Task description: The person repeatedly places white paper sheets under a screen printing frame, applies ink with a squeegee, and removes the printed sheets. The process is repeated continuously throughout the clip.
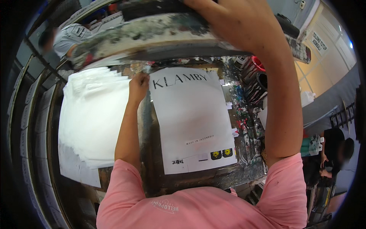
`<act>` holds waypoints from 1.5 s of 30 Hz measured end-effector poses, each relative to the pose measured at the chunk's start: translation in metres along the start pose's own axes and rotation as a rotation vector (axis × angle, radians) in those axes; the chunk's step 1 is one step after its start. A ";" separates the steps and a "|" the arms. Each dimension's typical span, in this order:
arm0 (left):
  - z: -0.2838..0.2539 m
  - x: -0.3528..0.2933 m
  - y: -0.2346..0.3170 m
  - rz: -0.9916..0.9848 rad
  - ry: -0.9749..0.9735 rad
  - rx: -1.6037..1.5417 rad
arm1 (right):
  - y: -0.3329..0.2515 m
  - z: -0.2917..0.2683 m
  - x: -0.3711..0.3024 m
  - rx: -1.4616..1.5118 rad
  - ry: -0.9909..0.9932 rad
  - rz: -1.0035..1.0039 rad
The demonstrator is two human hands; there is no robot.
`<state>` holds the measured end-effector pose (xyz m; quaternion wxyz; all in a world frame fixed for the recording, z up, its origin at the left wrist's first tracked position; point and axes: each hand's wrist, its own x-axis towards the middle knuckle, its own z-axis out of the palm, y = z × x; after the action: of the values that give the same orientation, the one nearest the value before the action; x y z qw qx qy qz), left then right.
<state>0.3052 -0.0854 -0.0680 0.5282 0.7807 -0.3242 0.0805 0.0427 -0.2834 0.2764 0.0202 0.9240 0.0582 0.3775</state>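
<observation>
My left hand (139,84) is closed, its fingertips pinching at the upper left corner of a white sheet (187,110). Dark lettering crosses the sheet's top, with smaller print and two dark-and-yellow emblems near its bottom. This sheet lies flat on a dark, paint-stained work table (219,177). Above it, a screen printing frame (152,34), crusted with ink, is tilted up. My right hand (240,24) reaches up and grips the frame's raised side; its fingertips are partly cut off by the picture's upper edge. Left of my left forearm lies a thick stack of white sheets (93,118).
Ink containers (259,82), one red-rimmed, stand right of the table. Slatted racks (38,114) line the left side. One person (70,40) is at the upper left, another (331,152) at the right, near a green container (310,145).
</observation>
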 end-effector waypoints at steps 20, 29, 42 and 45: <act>-0.382 -0.252 -0.046 -0.515 0.714 1.274 | -0.042 0.003 -0.049 -0.112 0.097 0.087; -0.125 -0.217 0.022 0.318 -0.725 0.836 | -0.031 0.002 -0.043 -0.117 0.015 0.074; 0.136 -0.204 0.129 0.628 -0.716 0.362 | -0.038 -0.034 -0.037 0.064 -0.181 0.221; 0.158 -0.205 0.145 0.641 -0.763 0.340 | -0.044 -0.040 -0.034 -0.002 -0.187 0.200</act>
<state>0.0258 -0.1715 -0.1198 0.1874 0.6906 -0.6985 -0.0005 -0.0131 -0.2444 0.2777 -0.0112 0.9563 -0.0369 0.2898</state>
